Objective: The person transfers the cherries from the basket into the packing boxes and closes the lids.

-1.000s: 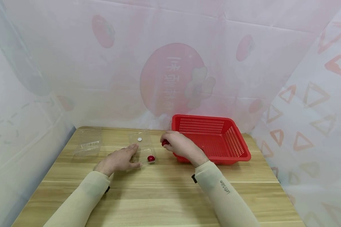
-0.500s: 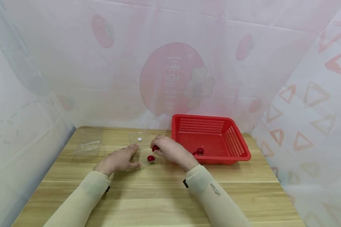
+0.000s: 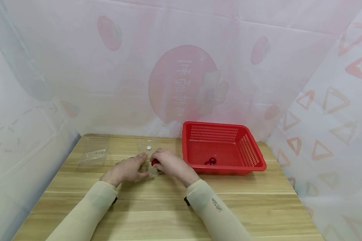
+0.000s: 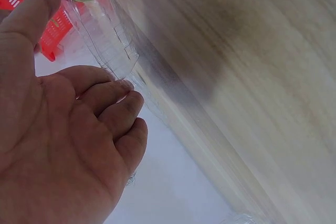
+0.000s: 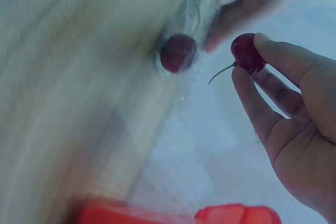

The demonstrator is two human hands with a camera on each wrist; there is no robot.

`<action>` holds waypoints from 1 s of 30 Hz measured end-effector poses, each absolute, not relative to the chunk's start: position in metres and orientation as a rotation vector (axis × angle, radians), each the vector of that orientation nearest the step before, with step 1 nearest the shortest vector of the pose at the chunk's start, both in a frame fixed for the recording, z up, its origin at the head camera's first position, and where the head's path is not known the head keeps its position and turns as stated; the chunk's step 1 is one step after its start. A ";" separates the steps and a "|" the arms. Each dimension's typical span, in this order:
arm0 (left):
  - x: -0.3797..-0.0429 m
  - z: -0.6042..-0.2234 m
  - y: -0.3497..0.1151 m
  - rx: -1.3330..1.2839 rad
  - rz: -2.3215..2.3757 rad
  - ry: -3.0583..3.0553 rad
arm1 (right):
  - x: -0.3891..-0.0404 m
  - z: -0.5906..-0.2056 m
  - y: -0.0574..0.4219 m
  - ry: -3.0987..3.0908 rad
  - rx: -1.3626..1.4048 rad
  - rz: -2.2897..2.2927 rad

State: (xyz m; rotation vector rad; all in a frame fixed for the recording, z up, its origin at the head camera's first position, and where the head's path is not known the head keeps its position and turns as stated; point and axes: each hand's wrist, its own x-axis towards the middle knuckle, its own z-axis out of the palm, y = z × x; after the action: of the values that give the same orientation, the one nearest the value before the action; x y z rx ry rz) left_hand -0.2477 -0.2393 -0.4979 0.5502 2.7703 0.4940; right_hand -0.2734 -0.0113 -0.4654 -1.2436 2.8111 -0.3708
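My right hand [image 3: 172,165] pinches a dark red cherry [image 5: 247,53] between thumb and fingers; its green stem hangs free in the right wrist view. The hand is over a clear plastic container [image 4: 113,43] whose raised lid carries a white sticker [image 3: 149,147]. Inside lies a second cherry [image 5: 178,53], mostly hidden behind the right hand in the head view. My left hand [image 3: 126,169] rests at the container's left side, fingers extended and spread, with fingertips and thumb right at its wall. More cherries [image 3: 212,160] lie in the red basket [image 3: 262,164].
The red slotted basket stands at the back right of the wooden table [image 3: 157,214]. Another clear plastic container [image 3: 93,154] sits at the back left. Printed white cloth [image 3: 123,83] hangs behind the table and along both sides.
My right hand has carried the cherry left, from the basket's left edge to over the clear container. This uncovers the cherries in the basket. My left hand has stayed in place.
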 end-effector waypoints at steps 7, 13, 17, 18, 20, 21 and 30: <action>-0.248 -0.499 -0.241 0.563 0.496 2.771 | -0.275 -0.480 -0.024 2.801 -1.255 -0.386; -0.247 -0.498 -0.241 0.579 0.509 2.776 | -0.275 -0.489 -0.030 2.781 -1.272 -0.412; -0.246 -0.497 -0.240 0.586 0.515 2.781 | -0.277 -0.495 -0.032 2.772 -1.280 -0.399; -0.246 -0.497 -0.240 0.585 0.518 2.781 | -0.277 -0.496 -0.032 2.770 -1.280 -0.396; -0.246 -0.497 -0.240 0.583 0.522 2.782 | -0.277 -0.497 -0.032 2.768 -1.274 -0.392; -0.246 -0.498 -0.240 0.581 0.524 2.782 | -0.277 -0.496 -0.032 2.766 -1.269 -0.394; -0.247 -0.499 -0.240 0.546 0.539 2.775 | -0.270 -0.474 -0.022 2.806 -1.157 -0.429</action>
State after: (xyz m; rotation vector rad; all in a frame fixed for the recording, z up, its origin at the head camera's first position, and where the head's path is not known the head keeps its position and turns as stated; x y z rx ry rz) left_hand -0.2470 -0.2402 -0.4992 0.5464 2.7747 0.5389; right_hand -0.2698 -0.0221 -0.4742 -1.1574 2.8060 -0.4294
